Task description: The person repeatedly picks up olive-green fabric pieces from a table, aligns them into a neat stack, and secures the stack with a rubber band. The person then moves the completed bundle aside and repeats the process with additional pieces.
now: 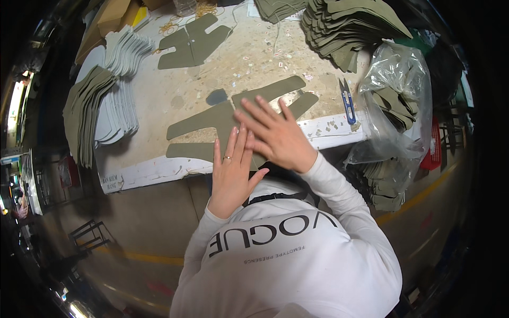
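Left fingers (230, 143) and right fingers (268, 109) slightly apart, flat on olive piece (201, 118)

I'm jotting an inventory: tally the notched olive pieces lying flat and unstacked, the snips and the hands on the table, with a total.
Hands: 2 (left hand, right hand)
Notched olive pieces: 2 (near piece, far piece)
Blue-handled snips: 1
Total: 5

I'm in a workshop: a cut olive piece (224, 114) lies mid-frame on my stained worktable (265, 61), a thick olive stack (347, 26) sits upper right, blue-handled snips (348, 107) lie right, and a yellow floor line (418, 196) runs lower right.
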